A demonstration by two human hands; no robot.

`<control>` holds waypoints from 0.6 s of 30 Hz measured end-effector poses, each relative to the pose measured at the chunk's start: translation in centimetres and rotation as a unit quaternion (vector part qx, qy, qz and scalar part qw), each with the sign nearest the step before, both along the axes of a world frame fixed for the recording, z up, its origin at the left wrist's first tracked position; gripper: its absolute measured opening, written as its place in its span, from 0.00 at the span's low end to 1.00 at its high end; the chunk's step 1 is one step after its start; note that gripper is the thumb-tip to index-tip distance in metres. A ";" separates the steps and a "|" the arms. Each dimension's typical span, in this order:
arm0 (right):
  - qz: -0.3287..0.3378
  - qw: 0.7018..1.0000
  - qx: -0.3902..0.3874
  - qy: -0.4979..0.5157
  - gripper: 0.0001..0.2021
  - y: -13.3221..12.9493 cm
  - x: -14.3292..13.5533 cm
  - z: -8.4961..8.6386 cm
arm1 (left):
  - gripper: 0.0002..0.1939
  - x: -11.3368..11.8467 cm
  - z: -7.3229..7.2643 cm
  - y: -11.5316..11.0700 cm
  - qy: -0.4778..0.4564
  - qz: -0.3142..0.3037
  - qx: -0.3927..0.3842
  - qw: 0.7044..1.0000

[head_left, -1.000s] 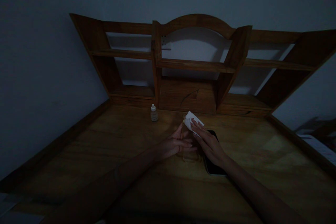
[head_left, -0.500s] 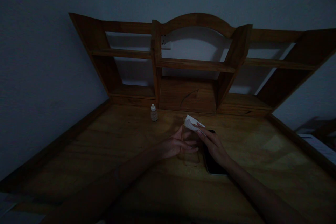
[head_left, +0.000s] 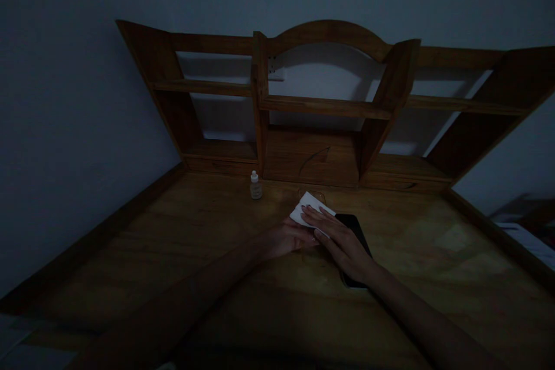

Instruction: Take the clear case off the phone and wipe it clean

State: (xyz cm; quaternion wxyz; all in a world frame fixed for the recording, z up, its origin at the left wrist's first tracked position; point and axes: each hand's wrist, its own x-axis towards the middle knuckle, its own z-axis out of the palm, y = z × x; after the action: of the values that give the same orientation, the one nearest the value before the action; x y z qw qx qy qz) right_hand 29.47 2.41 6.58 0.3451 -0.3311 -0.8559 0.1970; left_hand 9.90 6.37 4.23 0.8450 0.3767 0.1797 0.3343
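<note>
A white cloth or tissue (head_left: 309,208) lies between my two hands over the desk. My right hand (head_left: 340,240) holds it, fingers pressed flat on its top. Under the cloth, palm up, is my left hand (head_left: 288,238); its fingers are mostly covered. Behind the cloth shows the thin rim of a clear object (head_left: 318,194), perhaps glasses; the rest of it is hidden. A black phone or tablet (head_left: 354,230) lies on the desk beneath my right hand, partly covered by it.
A small clear dropper bottle (head_left: 255,188) with a white cap stands left of the hands. A wooden shelf unit (head_left: 325,105) spans the back of the wooden desk (head_left: 195,225). A wall socket (head_left: 276,69) shows behind the shelf. White papers (head_left: 526,243) lie beyond the right edge.
My right hand has moved left and laid the cloth over my left hand's fingers, which were spread and uncovered before. More of the phone's top now shows.
</note>
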 end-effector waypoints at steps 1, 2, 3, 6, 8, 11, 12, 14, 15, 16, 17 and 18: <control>-0.004 1.000 0.012 -0.012 0.25 0.0 0.0 0.0 | 0.16 -0.1 0.0 -0.1 0.005 -0.013 0.011 1.000; -0.008 0.999 0.023 -0.024 0.25 0.0 -0.1 -0.1 | 0.14 -0.2 0.0 -0.1 0.015 -0.028 0.020 0.999; -0.013 0.999 0.031 -0.035 0.26 0.1 -0.1 -0.1 | 0.12 -0.3 0.2 -0.2 0.027 -0.045 0.026 0.998; -0.029 0.997 0.051 -0.054 0.27 0.0 -0.1 0.0 | 0.10 -0.8 0.9 -0.5 0.054 -0.079 0.035 0.995; -0.044 0.995 0.063 -0.061 0.28 0.0 -0.1 0.0 | 0.16 -0.9 1.6 -0.7 0.058 -0.094 0.046 0.993; -0.068 0.992 0.077 -0.072 0.28 -0.2 -0.2 0.1 | 0.32 -0.9 2.1 -1.0 0.057 -0.107 0.068 0.990; -0.072 0.991 0.081 -0.074 0.28 -0.2 -0.3 0.2 | 0.36 -0.9 2.1 -1.0 0.051 -0.109 0.074 0.990; -0.072 0.990 0.089 -0.078 0.28 -0.2 -0.3 0.2 | 0.42 -0.7 1.5 -0.7 0.028 -0.111 0.085 0.990; -0.070 0.990 0.094 -0.079 0.28 -0.2 -0.3 0.2 | 0.45 -0.6 1.1 -0.5 0.012 -0.116 0.091 0.989; -0.067 0.990 0.097 -0.081 0.28 -0.2 -0.4 0.3 | 0.48 -0.5 0.6 -0.2 -0.004 -0.113 0.097 0.989; -0.066 0.989 0.099 -0.084 0.28 -0.2 -0.4 0.3 | 0.49 -0.4 0.1 0.0 -0.010 -0.121 0.093 0.988; -0.065 0.989 0.101 -0.087 0.28 -0.2 -0.4 0.3 | 0.49 -0.3 -0.4 0.3 -0.020 -0.129 0.093 0.987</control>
State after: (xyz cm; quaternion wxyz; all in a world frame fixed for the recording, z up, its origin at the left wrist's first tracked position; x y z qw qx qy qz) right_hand 29.08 2.24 6.92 0.3131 -0.3656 -0.8746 0.0574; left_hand 9.63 6.64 3.81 0.8458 0.4670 0.0810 0.2448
